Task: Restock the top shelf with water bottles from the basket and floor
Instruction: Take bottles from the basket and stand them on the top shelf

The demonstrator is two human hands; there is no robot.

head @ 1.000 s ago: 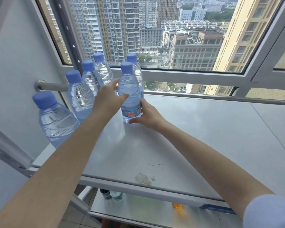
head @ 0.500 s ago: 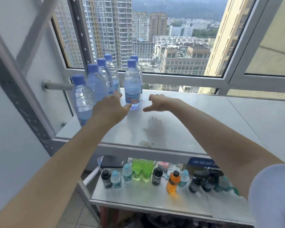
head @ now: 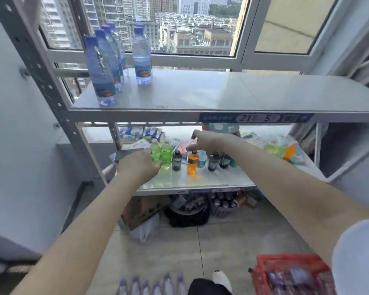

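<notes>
You were between loads: your left hand (head: 139,165) and right hand (head: 205,140) hung out in front of you, fingers loose and a little bent, with nothing in them. Some water bottles (head: 142,58) stood at the left end of the top shelf (head: 222,92), and more bottles (head: 149,284) waited on the floor by your feet, next to the red basket (head: 285,271). I think your next job was to bend down, grab one around its middle and stand it beside the others.

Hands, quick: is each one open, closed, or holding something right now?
Left hand: open, fingers relaxed, holding nothing.
Right hand: open, fingers loosely spread, holding nothing.
</notes>
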